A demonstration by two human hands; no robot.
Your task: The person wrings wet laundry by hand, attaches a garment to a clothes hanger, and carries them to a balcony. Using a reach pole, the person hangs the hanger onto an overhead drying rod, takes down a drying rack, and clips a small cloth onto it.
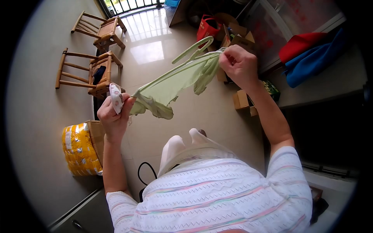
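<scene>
A pale green garment [175, 87] hangs stretched between my two hands, along a light green hanger [191, 48] whose hook points up and to the left. My left hand [115, 114] is closed on the garment's left end, near the hanger's end; a small white patterned cloth piece [116, 98] is at its fingers. On the other side, my right hand [239, 64] pinches the garment's right end beside the hanger. The garment's lower edge is bunched and droops below the hanger bar.
Two bamboo chairs [104, 75] stand at the left, one holding a dark item. A yellow taped package [81, 149] is at the lower left. Cardboard boxes [241, 100] and a red bag [208, 27] stand at the right, near a counter with red and blue cloths [311, 62].
</scene>
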